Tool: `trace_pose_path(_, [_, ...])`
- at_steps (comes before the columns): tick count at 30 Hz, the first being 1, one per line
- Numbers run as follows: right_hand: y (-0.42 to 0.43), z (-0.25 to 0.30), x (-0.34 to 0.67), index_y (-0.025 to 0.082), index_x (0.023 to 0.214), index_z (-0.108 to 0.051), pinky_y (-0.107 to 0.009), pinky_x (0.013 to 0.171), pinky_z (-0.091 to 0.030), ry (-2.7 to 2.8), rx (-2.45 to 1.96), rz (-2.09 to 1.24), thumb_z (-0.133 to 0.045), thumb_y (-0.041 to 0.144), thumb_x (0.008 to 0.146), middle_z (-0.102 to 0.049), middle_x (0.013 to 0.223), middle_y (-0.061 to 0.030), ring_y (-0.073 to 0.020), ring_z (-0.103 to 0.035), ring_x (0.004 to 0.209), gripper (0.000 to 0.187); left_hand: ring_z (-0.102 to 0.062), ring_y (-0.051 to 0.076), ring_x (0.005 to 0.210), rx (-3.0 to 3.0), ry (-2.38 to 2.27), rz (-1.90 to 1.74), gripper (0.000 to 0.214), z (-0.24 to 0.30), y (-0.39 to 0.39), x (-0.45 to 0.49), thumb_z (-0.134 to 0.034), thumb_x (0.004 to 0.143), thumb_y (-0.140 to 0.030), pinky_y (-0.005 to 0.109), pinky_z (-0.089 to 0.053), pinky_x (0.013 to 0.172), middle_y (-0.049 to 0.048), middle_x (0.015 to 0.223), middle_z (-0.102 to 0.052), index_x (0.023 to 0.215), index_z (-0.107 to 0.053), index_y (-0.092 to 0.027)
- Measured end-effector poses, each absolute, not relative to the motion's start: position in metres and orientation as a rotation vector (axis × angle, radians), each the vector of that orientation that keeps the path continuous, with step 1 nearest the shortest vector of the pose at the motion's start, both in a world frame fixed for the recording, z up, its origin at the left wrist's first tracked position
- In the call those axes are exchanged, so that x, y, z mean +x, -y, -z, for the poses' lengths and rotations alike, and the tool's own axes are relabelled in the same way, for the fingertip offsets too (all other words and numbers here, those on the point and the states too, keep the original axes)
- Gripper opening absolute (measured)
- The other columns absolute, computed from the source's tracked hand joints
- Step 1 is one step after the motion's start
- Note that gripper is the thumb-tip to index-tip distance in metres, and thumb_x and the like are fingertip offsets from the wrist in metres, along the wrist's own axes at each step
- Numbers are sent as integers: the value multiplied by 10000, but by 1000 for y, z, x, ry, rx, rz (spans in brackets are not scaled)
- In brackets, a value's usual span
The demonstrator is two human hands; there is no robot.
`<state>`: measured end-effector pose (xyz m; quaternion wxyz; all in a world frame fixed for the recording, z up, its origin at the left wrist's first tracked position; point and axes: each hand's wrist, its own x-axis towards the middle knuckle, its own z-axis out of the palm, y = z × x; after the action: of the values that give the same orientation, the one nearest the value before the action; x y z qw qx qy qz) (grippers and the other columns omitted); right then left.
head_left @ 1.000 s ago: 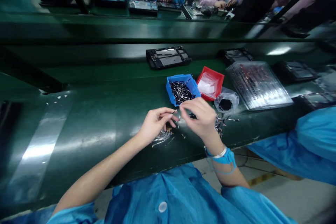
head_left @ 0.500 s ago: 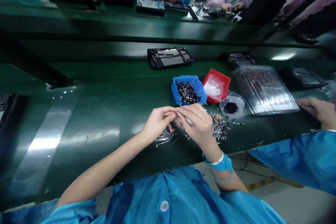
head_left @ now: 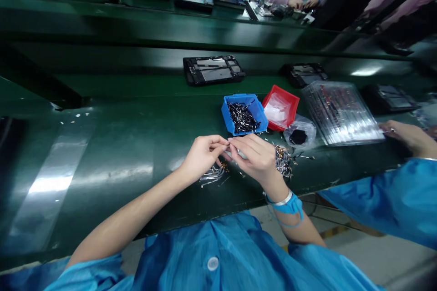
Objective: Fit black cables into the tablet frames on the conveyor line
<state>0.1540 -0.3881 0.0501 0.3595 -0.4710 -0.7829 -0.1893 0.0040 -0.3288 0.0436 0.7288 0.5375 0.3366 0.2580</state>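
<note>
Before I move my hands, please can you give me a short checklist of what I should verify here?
1. Left hand and right hand: close together above the green belt: ok.
2. Small metal part at the fingertips: grip too small to see: cannot tell.
3. Blue plastic bin: sitting on the belt, metal parts inside: ok.
4. Loose metal parts: lying on the belt outside the bin, beside both hands: not ok.
5. Blue wrist strap: on the right wrist, but cord connection: cannot tell.
6. Other person's hand: at the clear plastic tray, apart from yours: ok.
</note>
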Motion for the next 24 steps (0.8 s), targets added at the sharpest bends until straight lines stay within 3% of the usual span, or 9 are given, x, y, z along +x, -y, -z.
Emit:
trace_pose_path(5, [383, -51, 216, 199, 836, -689, -309, 575, -486, 1638, -1627, 728, -560, 152, 849, -714, 698, -36, -160, -610, 592, 138, -693, 169, 594, 1152, -808, -502, 61, -45, 317, 0, -548, 791, -90, 201, -486, 421, 131, 815, -735, 759, -598, -104])
trace_pose_path(9, [409, -34, 223, 130, 1108, -663, -402, 629, -506, 1677, -2021, 796, -587, 317, 850, -701, 1071, -184, -292, -647, 854, 327, -711, 183, 640, 1108, -753, -717, 78, -52, 304, -10, -600, 797, -169, 217, -513, 479, 125, 839, -744, 842, -590, -107])
trace_pose_path(13, [454, -6, 158, 168, 1331, -514, -432, 889, -508, 2123, -1693, 420, -527, 293, 900, -612, 1294, -145, -277, -554, 1190, 449, -714, 184, 657, 1110, -745, -888, 160, -60, 294, -19, -661, 772, -228, 220, -515, 512, 105, 841, -749, 865, -598, -114])
trace_pose_path(15, [467, 5, 131, 162, 1360, -486, -460, 981, -469, 2396, -1508, 180, -498, 404, 911, -548, 1383, -112, -282, -446, 1322, 509, -713, 185, 660, 1114, -754, -919, 167, -63, 292, -21, -675, 762, -232, 223, -516, 520, 96, 837, -750, 861, -602, -119])
trace_pose_path(19, [472, 15, 130, 113, 1395, -432, -470, 1057, -430, 2588, -1434, -55, -494, 505, 896, -458, 1459, -102, -276, -368, 1385, 638, -713, 184, 667, 1131, -775, -920, 168, -66, 293, -21, -682, 758, -238, 230, -519, 540, 87, 824, -750, 861, -608, -127])
trace_pose_path(24, [475, 13, 169, 116, 1430, -378, -488, 1023, -468, 2497, -1508, -48, -471, 362, 930, -499, 1421, -121, -262, -405, 1368, 565, -712, 194, 667, 1127, -775, -866, 198, -61, 297, -18, -688, 750, -264, 241, -520, 543, 100, 823, -749, 863, -603, -126])
